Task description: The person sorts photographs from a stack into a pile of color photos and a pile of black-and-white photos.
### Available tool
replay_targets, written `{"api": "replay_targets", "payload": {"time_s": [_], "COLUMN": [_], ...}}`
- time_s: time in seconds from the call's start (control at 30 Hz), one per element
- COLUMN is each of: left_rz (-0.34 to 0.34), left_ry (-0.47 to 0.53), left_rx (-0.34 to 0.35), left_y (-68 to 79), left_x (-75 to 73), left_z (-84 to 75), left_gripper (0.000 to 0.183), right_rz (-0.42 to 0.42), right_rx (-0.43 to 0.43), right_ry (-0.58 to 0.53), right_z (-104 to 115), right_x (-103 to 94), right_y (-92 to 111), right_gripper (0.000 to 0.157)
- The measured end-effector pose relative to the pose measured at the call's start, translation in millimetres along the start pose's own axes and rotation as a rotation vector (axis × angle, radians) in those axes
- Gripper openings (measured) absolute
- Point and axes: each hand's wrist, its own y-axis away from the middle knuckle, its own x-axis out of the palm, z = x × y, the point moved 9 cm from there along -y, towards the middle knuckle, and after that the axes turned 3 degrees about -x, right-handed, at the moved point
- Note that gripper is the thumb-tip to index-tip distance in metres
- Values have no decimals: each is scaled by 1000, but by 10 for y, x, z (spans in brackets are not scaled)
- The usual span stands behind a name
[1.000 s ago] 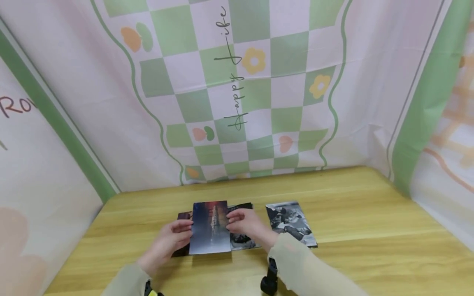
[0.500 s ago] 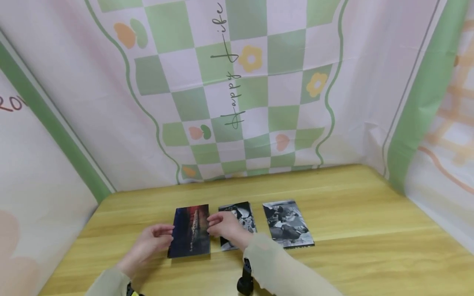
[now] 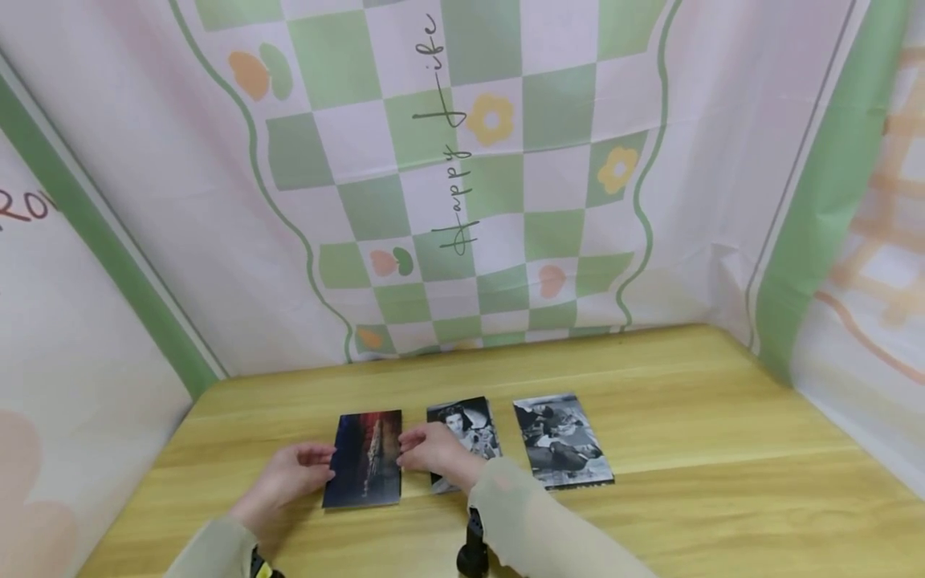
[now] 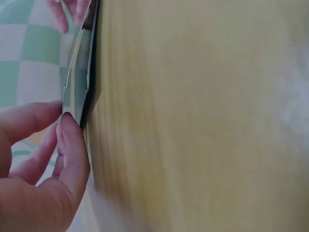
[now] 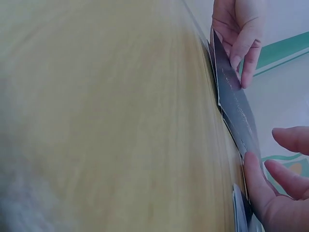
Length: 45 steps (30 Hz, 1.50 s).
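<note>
A dark photo card [image 3: 367, 461] with a lit shape on red and blue lies at the left of the row. My left hand [image 3: 298, 474] pinches its left edge between thumb and fingers. At the right edge, my right hand [image 3: 437, 453] holds it with thumb and fingertips; in the right wrist view its index finger stands off the card. Seen edge-on in the left wrist view, the card [image 4: 79, 72] sits close over the table with another dark layer beneath. The right forearm partly covers a black-and-white photo card [image 3: 473, 425] showing a person.
Another black-and-white photo card [image 3: 564, 441] lies to the right on the wooden table [image 3: 686, 417]. A checked cloth [image 3: 491, 185] hangs behind the table's back edge, and more cloth hangs at both sides.
Both hands have brought the dark card left and down, from between the left and middle cards onto the left spot. The middle card shows more now.
</note>
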Motion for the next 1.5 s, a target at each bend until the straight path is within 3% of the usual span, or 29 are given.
{"api": "replay_targets", "payload": {"time_s": [0.17, 0.47, 0.97, 1.13, 1.27, 1.5], "left_rz": [-58, -93, -134, -136, -121, -109], "left_ry": [-19, -61, -147, -111, -78, -35], "left_rx": [-15, -51, -4, -59, -91, -13], "left_y": [-2, -3, -21, -10, 20, 114], "left_x": [-16, -15, -37, -57, -59, -8], "left_z": [35, 11, -61, -41, -81, -307], "left_gripper": [36, 37, 33, 33, 34, 37], "right_rz": [12, -2, -22, -42, -35, -46], "right_rx": [8, -16, -64, -79, -89, -102], "right_ry": [-20, 1, -5, -29, -97, -257], "right_z": [-19, 8, 17, 82, 125, 160], "right_x": [33, 39, 7, -81, -142, -265], "right_y": [-2, 37, 66, 68, 84, 143], "right_gripper": [36, 36, 32, 31, 32, 35]}}
